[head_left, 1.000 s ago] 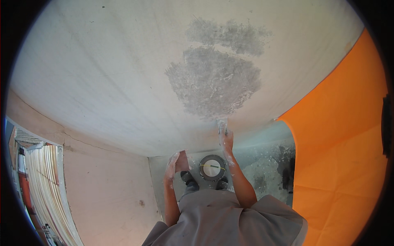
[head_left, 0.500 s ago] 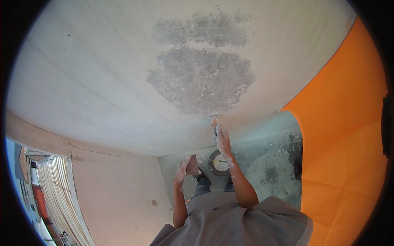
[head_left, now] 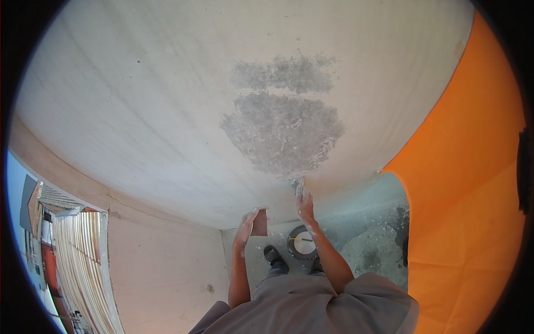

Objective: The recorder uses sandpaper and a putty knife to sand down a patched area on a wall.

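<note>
My right hand (head_left: pixel 305 206) is closed round a putty knife (head_left: pixel 297 182), its wide blade at the wall just below the lower edge of a rough grey patch (head_left: pixel 283 131). White smears cover the fingers and the blade. Lower and to the left, my left hand (head_left: pixel 245 229) grips a flat, reddish-brown rectangular plate (head_left: pixel 260 224) by its left side. The plate is held apart from the wall; its material cannot be told. A narrower grey strip (head_left: pixel 286 74) lies above the large patch on the pale wall (head_left: pixel 167 117).
On the floor by my feet stands a round dark-rimmed bucket (head_left: pixel 292 246) with whitish contents and a thin yellow-and-dark stick across it. An orange sheet (head_left: pixel 461 195) hangs on the right. A low side wall (head_left: pixel 167 261) closes the left, with a cracked ledge above it.
The view has shifted, so the patches sit lower and look smaller. My right hand stays near the patch's bottom edge, with the knife's blade showing more. My left hand still holds the plate.
</note>
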The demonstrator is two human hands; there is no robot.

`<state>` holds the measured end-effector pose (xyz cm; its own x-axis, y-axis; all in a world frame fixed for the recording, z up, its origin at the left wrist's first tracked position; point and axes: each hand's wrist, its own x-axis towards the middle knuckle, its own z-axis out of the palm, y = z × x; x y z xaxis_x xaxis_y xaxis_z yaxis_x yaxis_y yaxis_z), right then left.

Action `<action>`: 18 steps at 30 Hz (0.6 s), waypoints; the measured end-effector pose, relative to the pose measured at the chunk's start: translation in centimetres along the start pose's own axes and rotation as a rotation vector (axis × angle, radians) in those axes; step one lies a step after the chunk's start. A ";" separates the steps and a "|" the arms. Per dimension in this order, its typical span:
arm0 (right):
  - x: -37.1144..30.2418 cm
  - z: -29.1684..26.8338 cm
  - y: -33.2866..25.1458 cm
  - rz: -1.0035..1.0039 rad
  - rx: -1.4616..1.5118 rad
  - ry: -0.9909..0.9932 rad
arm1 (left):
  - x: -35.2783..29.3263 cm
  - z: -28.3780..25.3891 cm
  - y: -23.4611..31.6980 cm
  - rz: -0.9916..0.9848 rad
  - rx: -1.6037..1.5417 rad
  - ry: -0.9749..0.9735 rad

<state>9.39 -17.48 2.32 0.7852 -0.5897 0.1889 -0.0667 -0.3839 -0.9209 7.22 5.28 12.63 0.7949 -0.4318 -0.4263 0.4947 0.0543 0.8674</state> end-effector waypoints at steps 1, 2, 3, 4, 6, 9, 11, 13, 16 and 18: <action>-0.3 -0.4 0.3 -0.019 -0.040 -0.067 | -0.2 0.3 -0.1 -0.008 -0.022 -0.029; -0.6 -0.9 0.7 -0.036 -0.081 -0.134 | 0.0 0.7 -0.2 -0.011 -0.018 -0.025; -0.4 -1.5 1.3 -0.029 -0.077 -0.136 | 0.7 1.4 -0.2 -0.009 -0.025 -0.048; -0.2 -2.3 1.4 -0.031 -0.132 -0.165 | 1.0 2.0 -0.5 -0.012 -0.037 -0.068; 0.2 -3.9 0.4 -0.020 -0.188 -0.198 | 0.5 3.3 -1.1 -0.040 -0.044 -0.051; 1.1 -5.4 1.2 -0.103 -0.209 -0.166 | 0.6 3.5 -3.1 -0.045 -0.020 -0.078; 2.5 -5.7 1.6 -0.158 -0.164 -0.152 | 0.7 3.1 -4.5 -0.065 0.017 -0.072; 3.3 -5.1 2.9 -0.234 -0.322 -0.043 | -0.1 3.0 -5.6 -0.080 -0.016 -0.067; 2.5 -3.9 2.7 -0.127 -0.283 0.025 | -1.9 2.0 -7.7 -0.102 -0.059 -0.018; 0.8 -2.7 -1.0 -0.023 -0.179 0.000 | -3.2 0.3 -9.3 -0.100 -0.085 0.057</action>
<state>8.44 -19.48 4.27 0.7876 -0.5793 0.2098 -0.1567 -0.5176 -0.8411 -0.07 5.87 6.01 0.7578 -0.3873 -0.5252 0.5982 0.0909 0.7961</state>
